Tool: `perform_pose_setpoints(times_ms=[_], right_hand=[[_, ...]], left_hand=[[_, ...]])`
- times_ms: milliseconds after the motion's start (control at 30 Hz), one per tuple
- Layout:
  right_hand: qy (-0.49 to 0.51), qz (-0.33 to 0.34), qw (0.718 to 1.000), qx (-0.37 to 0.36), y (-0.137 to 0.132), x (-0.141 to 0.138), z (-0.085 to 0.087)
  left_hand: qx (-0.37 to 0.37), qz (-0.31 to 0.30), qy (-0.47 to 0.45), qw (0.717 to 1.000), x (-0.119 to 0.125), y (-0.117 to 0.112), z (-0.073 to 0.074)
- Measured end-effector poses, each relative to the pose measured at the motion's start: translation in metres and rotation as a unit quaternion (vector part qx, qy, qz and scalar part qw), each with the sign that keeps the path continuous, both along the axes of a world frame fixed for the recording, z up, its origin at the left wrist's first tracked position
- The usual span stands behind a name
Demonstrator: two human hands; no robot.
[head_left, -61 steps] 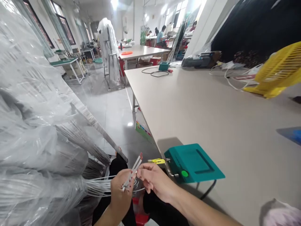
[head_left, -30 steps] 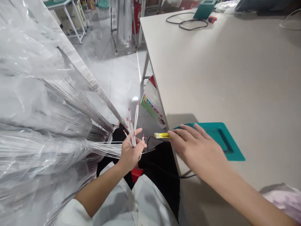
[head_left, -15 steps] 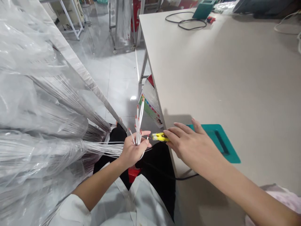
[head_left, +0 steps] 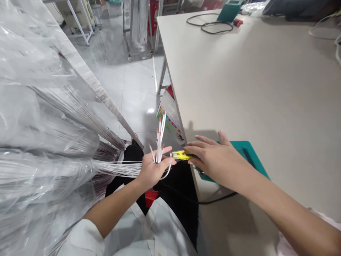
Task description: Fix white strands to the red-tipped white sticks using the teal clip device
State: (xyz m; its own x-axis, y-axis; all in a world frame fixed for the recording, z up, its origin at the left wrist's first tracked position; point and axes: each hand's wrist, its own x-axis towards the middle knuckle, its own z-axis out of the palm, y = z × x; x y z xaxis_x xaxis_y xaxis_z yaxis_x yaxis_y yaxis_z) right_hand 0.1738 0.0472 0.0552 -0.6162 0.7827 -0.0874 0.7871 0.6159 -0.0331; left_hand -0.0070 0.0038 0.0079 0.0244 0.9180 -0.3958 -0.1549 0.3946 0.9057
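While left hand [head_left: 153, 169] has fingers round white wires [head_left: 161, 145] beside the counter [head_left: 239, 89], tips pointing forward-up, right hand [head_left: 221, 160] fingers pinch yellow clip [head_left: 181, 155]; clip's long axis sideways, nose leftward.

Big pale table [head_left: 255, 92] here — teal device [head_left: 252, 154] parked at the near edge, smaller teal box [head_left: 229, 11] plus a looped black cable [head_left: 216, 33] up the far end, white cord [head_left: 315, 36] off right.
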Motion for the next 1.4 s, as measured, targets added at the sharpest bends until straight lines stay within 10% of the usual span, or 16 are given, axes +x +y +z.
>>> perform_pose_setpoints(times_ms=[1067, 1400], right_hand=[[-0.001, 0.029, 0.996, 0.089, -0.004, 0.000, -0.012], [0.270, 0.016, 0.951, 0.147, -0.037, -0.020, -0.008]], left_hand=[[0.010, 0.020, 0.094, 0.995, 0.000, -0.001, 0.001], [0.011, -0.015, 0.028, 0.999, -0.019, -0.008, 0.013]])
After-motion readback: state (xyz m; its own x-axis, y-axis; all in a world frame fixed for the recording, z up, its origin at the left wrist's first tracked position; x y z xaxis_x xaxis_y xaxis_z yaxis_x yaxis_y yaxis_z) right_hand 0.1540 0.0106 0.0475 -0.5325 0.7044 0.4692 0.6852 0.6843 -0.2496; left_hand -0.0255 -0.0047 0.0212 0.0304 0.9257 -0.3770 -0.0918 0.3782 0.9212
